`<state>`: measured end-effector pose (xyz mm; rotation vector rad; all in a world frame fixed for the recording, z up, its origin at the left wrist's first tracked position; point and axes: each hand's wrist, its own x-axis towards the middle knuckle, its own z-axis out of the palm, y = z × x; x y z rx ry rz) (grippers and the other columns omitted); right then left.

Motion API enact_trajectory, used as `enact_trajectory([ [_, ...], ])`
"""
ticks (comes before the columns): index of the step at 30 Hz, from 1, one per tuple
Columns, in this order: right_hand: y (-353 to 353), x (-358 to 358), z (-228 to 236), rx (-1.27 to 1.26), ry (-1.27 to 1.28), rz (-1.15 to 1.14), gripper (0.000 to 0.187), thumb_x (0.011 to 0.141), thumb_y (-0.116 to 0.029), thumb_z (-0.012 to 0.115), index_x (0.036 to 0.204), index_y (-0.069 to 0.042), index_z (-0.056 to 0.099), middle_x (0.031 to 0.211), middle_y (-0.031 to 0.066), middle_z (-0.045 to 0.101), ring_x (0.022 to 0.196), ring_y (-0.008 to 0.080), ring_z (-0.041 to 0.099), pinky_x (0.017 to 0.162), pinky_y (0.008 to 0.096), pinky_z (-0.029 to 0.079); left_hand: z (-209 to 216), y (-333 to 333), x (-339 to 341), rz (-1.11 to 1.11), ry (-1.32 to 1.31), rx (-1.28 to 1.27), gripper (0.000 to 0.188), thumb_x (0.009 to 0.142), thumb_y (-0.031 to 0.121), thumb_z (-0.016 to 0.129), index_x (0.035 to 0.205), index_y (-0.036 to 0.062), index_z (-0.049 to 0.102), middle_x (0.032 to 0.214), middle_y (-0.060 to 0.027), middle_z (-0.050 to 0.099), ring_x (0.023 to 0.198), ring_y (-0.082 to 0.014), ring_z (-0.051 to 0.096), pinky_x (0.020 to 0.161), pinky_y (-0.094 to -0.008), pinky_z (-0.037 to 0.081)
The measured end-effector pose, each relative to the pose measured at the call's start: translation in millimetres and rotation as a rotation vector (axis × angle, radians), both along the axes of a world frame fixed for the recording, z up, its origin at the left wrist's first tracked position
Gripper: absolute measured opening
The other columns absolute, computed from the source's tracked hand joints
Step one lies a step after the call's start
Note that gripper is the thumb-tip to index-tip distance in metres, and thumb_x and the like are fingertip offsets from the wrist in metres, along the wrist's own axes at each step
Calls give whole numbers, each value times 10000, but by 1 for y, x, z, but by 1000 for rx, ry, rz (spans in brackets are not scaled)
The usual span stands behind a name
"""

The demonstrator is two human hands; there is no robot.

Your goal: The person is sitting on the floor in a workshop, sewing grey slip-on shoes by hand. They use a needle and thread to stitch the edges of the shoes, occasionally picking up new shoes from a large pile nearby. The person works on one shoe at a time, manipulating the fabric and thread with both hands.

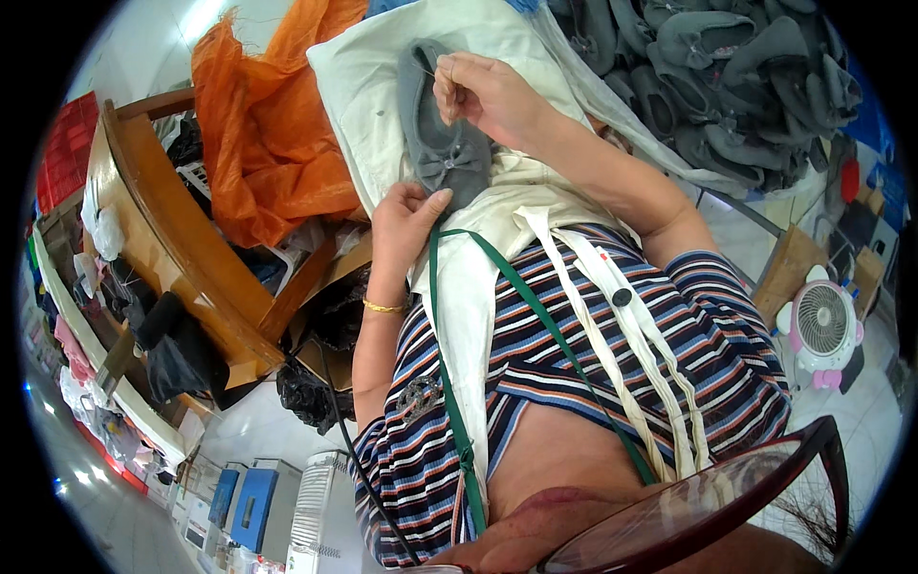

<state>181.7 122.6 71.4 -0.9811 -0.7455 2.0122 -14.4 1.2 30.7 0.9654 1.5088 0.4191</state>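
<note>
Shoe, grey, one [423, 115]: lies on a white cushion [358, 75], heel at 12 o'clock, toe at 6; all bearings taken from it. Bow [451, 165], grey, with a small bright centre, sits over the toe.

Left hand [406, 222]: at 7 o'clock, gripping the toe edge, thumb on top. Right hand [490, 94]: at 1 o'clock, over the opening, thumb and forefinger drawn together in a pinch; anything fine between them is too small to tell.

Condition: judged part-way through handwork. Done: upper shaped, bow in place. Left: apparently some work by the opening; whether the bow is fast cannot be told.

Surroundings: grey shoes [710, 40], a large heap, at 2 to 3 o'clock. Orange sheet [273, 124], crumpled, at 9. Wooden furniture [182, 251], curved, brown, at 8. Black bag [311, 397], at 7. Fan [819, 318], white and pink, at 4.

Obstructions: right hand hides part of the opening; pale cloth [512, 206] bunches near the toe at 5 o'clock; green strap [507, 272] hangs at 6, just beside the left hand.
</note>
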Motion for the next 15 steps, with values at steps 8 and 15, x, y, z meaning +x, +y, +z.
enact_trajectory([
  [8,-12,-8,26,193,-157,83,301,1035,-237,516,825,-37,592,812,20,594,765,121,565,731,283,480,-4,9,7,-13,8,41,463,766,354,823,761,-63,621,627,-68,583,573,-136,498,545,-320,440],
  [15,-6,29,73,800,-563,26,166,1007,-152,575,936,-12,629,877,41,616,820,120,579,763,257,457,-2,16,-9,270,-79,319,242,833,108,716,940,-3,530,775,-25,560,708,-101,509,650,-250,439],
])
